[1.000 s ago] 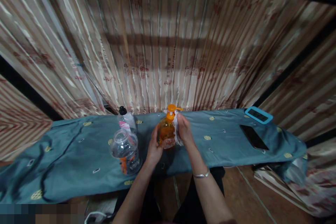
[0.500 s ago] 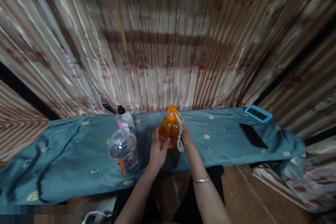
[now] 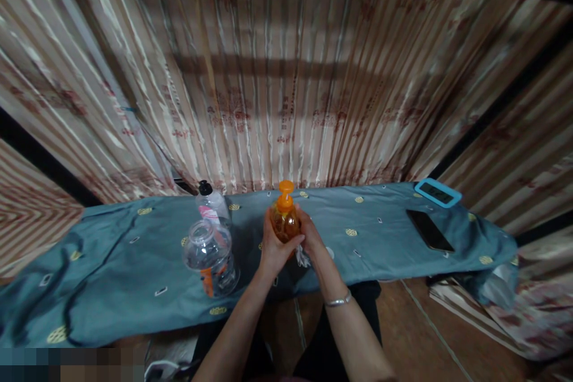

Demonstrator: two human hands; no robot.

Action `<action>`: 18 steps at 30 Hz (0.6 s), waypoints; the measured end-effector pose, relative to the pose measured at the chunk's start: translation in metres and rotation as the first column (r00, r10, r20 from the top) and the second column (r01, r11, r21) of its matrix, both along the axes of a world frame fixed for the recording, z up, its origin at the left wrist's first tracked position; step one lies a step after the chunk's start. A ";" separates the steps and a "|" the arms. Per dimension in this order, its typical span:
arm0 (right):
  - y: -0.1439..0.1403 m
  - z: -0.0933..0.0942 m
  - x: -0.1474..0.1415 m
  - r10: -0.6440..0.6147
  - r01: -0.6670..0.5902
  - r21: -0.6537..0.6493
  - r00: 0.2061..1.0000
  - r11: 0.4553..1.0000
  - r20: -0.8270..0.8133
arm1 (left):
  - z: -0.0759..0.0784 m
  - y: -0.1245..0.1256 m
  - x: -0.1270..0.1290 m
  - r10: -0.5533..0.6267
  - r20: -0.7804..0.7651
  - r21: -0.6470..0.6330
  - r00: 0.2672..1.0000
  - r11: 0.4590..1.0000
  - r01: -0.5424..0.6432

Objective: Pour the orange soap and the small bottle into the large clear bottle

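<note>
Both hands clamp the orange pump bottle, upright on the table.
Left hand wraps the bottle's left side, fingers closed on it; right hand closes on the right side with a white cloth pinched under the palm and hanging below the grip. My read: wipe best done with the left grip firm as anchor, cloth flat on the wall, pump head left free. Clear open bottle sits left of the grip, black-capped bottle behind it; phone well right.
</note>
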State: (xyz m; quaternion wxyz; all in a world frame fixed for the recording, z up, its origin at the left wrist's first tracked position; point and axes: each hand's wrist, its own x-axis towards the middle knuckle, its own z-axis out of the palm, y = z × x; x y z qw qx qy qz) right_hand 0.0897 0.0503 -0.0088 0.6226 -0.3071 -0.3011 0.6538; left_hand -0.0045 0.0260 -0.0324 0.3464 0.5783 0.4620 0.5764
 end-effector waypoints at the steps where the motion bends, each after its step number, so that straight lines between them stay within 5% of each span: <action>1: 0.000 0.001 -0.001 -0.035 0.035 0.009 0.999 0.999 0.002 | 0.002 -0.001 -0.001 -0.010 0.007 -0.013 1.000 1.000 0.010; 12: -0.035 -0.048 -0.014 -0.287 0.289 -0.032 0.957 0.957 0.046 | 0.011 -0.004 -0.014 0.108 -0.194 0.028 0.975 0.994 -0.104; 15: -0.028 -0.032 -0.007 -0.319 0.321 -0.046 0.947 0.946 0.039 | 0.018 -0.009 -0.017 0.056 -0.174 0.001 0.983 0.998 -0.057; 18: -0.018 0.005 0.000 -0.298 0.299 -0.008 0.953 0.954 0.050 | 0.025 -0.014 -0.020 -0.009 -0.137 -0.070 0.991 0.998 0.000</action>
